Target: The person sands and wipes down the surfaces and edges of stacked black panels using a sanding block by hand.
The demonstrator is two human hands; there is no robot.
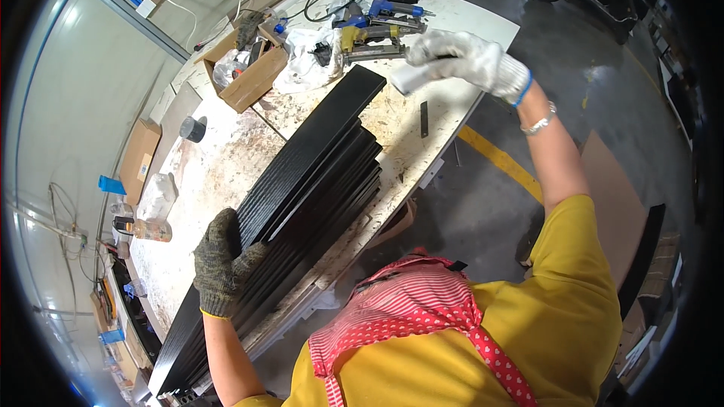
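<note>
Long black slats (302,158) with a ridged surface lie in a stack on the worktable, running from the lower left to the middle. My left hand (224,262), in a dark grey-green knit glove, is closed around the top slat, fingers over its far edge and thumb on the near side. In a white glove, my right hand (467,60) is raised beyond the stack's far end. It is closed on a smooth white piece (412,79), perhaps a pad or folded cloth; its exact kind is not clear. That piece is just right of the top slat's end, apart from it.
Nail guns (377,34) and a white cloth (309,60) lie at the table's far side, beside an open cardboard box (245,68). A dark cup (193,129) and a bottle (152,230) stand on the left. A thin dark strip (424,119) lies near the right edge.
</note>
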